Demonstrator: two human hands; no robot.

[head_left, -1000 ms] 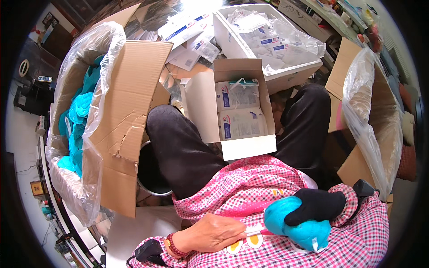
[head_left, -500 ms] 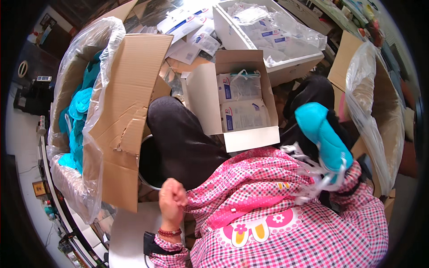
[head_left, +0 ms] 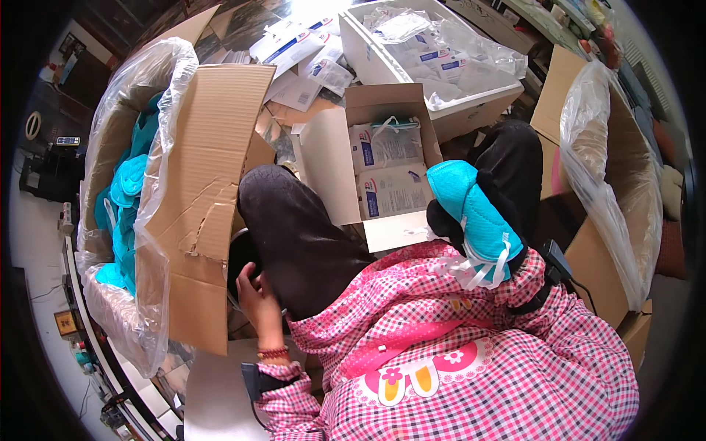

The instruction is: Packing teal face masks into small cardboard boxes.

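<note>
My right hand, mostly hidden, is at a turquoise face mask (head_left: 478, 217) with white straps that hangs above my right knee. Something dark, perhaps a glove, shows at the mask's edges. Beside my left knee, my left hand (head_left: 259, 298) holds nothing, its fingers apart and curved over the rim of a dark round bucket (head_left: 241, 253). Between my knees an open white carton (head_left: 401, 234) contains flat white packets (head_left: 390, 192) with turquoise and straps showing at the far one.
On the left stands a cardboard box (head_left: 209, 169) lined with clear plastic, holding turquoise masks (head_left: 129, 180). A white foam box (head_left: 471, 106) of packets is at the back, beside loose packets (head_left: 294, 48). Another plastic-lined box (head_left: 596, 140) stands right.
My right hand has brought the turquoise mask leftward, toward the carton. My left hand has gone from a loose fist to spread fingers and moved left and away from me to the bucket.
</note>
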